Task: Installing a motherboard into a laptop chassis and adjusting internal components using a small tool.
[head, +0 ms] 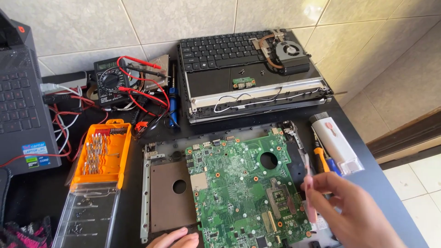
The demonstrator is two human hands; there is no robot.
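A green laptop motherboard point(239, 183) lies in an opened laptop base point(170, 193) at the front of the dark table. My right hand point(353, 211) hovers over the board's right edge, gripping a slim pink tool point(308, 183) that stands almost upright. My left hand point(177, 239) rests at the bottom edge, its fingers curled on the base's front left corner beside the board.
Behind the board lies a laptop keyboard deck point(220, 53) with a fan and heatsink point(287, 53), loose screws and a small green board. An orange bit set point(103, 151), a multimeter point(109, 80) with red leads, another laptop point(20, 101), a white cleaning tool point(337, 142) and an orange-handled screwdriver point(321, 158) surround it.
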